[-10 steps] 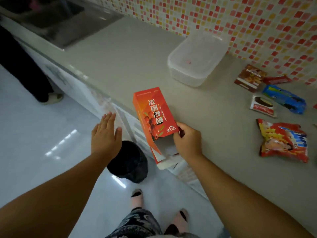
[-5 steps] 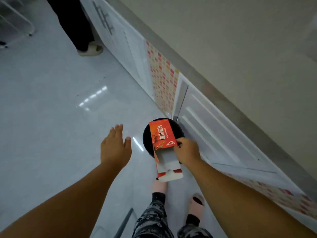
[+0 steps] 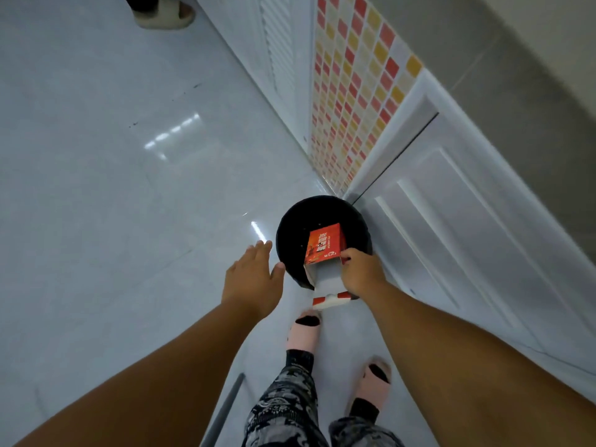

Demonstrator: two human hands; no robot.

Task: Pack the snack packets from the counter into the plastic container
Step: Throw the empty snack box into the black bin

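My right hand (image 3: 361, 271) grips an orange-red carton (image 3: 324, 248) by its torn-open end, white flaps hanging toward me. The carton points down into the mouth of a round black bin (image 3: 290, 233) on the floor. Just left of the bin's rim, my left hand (image 3: 253, 279) hovers with flat, spread fingers and holds nothing. The snack packets and the plastic container are out of view.
White cabinet doors (image 3: 451, 221) and a strip of red and yellow mosaic tiles (image 3: 348, 91) run along the right under the grey counter edge (image 3: 516, 59). Glossy white floor fills the left. My slippered feet (image 3: 304, 330) stand below the bin. Another person's slipper (image 3: 164, 14) shows at top.
My view dropped from the counter to the floor. My right hand carried the carton off the counter and down into the bin's mouth, and my left hand moved alongside to the rim.
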